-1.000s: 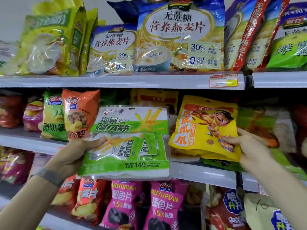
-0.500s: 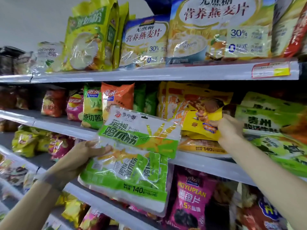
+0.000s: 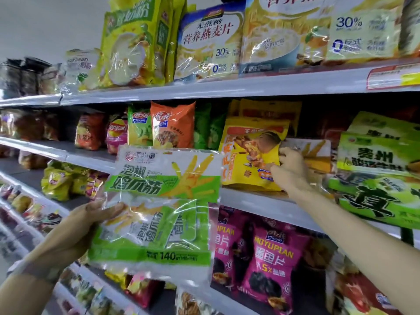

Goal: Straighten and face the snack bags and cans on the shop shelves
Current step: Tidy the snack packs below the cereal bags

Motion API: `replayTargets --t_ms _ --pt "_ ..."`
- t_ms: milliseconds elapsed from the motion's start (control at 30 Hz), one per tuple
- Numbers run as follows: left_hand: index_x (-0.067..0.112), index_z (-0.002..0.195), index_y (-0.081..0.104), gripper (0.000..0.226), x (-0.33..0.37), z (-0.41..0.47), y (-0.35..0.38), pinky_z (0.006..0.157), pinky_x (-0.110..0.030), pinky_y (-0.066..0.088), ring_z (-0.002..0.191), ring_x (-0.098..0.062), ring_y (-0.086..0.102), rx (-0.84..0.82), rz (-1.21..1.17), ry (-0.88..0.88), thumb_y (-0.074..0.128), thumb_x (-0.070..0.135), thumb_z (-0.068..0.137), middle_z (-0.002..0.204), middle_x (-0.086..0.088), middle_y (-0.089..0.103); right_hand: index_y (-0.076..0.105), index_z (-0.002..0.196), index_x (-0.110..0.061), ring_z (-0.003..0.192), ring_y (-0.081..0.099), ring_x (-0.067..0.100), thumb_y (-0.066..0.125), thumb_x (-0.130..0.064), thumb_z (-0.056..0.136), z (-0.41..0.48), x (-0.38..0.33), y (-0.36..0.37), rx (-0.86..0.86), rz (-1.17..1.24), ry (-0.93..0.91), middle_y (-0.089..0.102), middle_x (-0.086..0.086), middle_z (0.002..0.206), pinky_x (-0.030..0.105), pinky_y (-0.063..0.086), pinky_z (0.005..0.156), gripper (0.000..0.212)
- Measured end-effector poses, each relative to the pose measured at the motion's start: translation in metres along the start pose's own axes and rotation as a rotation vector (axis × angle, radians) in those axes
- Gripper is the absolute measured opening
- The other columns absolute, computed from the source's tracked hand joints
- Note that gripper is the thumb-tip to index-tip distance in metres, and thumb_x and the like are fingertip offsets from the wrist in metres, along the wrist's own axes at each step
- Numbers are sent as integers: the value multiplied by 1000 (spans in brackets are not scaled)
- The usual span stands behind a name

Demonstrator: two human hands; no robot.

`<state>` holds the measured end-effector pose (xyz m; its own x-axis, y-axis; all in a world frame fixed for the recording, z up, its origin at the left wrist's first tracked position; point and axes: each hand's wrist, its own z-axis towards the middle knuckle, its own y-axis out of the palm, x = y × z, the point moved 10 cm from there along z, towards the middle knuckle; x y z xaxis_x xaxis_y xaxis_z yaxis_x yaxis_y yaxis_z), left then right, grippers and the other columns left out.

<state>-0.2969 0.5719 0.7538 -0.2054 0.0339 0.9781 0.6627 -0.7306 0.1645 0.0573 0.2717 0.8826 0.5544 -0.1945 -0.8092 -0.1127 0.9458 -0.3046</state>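
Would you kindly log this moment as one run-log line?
left hand: holds green-and-white plastic snack pack, in air | right hand: grips yellow plastic pouch edge, on middle grey shelf

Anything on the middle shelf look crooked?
Yes. The yellow pouch, pinched by the right hand, leans creased instead of facing square. The green-and-white pack is off the shelf, held in the left hand.

A price label (image 3: 394, 77), red-bordered with a white part on the left and a yellow part on the right, lay flat along the upper right of the view, cut off by the frame edge, its print too blurred to read. A plain grey-white wall (image 3: 45, 26) filled the upper left corner.
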Motion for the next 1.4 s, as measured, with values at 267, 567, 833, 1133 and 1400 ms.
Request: replayTargets --t_ms 267,567,833,1133,1400 --pt "1 111 76 35 3 -1 43 84 -38 64 85 -21 79 34 -93 12 74 15 80 110 -14 79 51 147 -10 120 67 28 81 -17 88 -11 -1 -6 -14 -127 -79 67 7 138 44 54 103 66" --pt "5 111 81 23 15 18 137 84 -46 63 100 -31 77 -65 -198 -65 72 16 93 117 -14 78 62 130 -33 99 72 14 54 -53 104 -68 -17 -48 -191 201 -36 72 -8 124 43 54 99 34" --pt "1 117 77 39 41 40 286 104 -50 56 115 -34 72 -242 -123 -64 81 18 82 117 -17 77 53 105 -48 76 50 -36 79 -26 88 -89 1 -123 -305 174 -26 57 -55 81 10 39 83 39" --pt "9 82 61 27 57 47 460 61 -31 37 82 -25 48 -442 85 133 74 -14 83 88 -12 53 72 106 -14 79 75 3 90 -6 73 -54 79 -290 197 -1 51 80 -8 87 17 57 73 39" --pt "3 125 62 38 37 46 543 66 -39 62 75 -24 71 -493 297 249 73 -7 90 99 -7 71 62 99 -23 77 61 21 86 -53 79 -59 101 -354 325 -564 152 67 -6 83 33 39 62 43"
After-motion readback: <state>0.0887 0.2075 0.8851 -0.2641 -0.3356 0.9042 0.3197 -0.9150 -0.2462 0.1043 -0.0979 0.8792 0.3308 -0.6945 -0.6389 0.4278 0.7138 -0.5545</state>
